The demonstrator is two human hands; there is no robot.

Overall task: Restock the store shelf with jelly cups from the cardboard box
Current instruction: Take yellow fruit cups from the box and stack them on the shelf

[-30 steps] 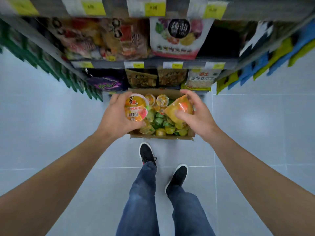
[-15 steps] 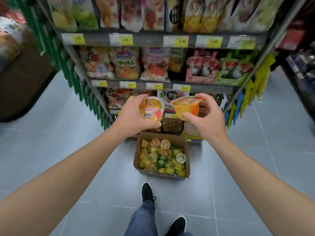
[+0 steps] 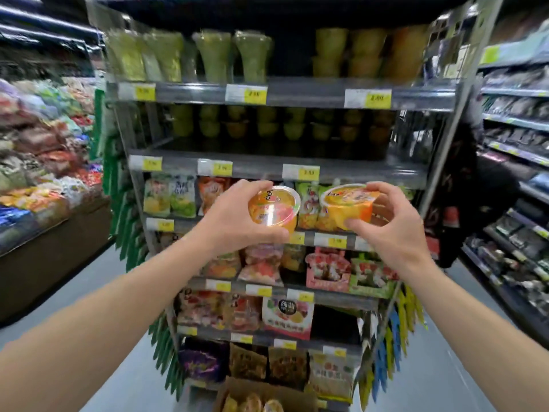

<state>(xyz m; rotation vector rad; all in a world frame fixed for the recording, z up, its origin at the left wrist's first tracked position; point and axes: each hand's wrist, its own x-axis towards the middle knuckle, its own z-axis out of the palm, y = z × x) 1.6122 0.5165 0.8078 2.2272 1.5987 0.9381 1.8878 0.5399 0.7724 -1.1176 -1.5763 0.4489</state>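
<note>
Store shelf unit stood on a grey tiled floor. Its top board carried tall green packs left and stacked yellow cups right; the board below held rows of jelly cups. Lower boards bore snack bags. A cardboard box of cups sat on the floor just before the unit's base.

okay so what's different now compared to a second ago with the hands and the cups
Both hands have risen from the cardboard box on the floor to the upper shelves. The left hand still grips its jelly cup, the right hand still grips its orange cup. Nothing was let go.
</note>
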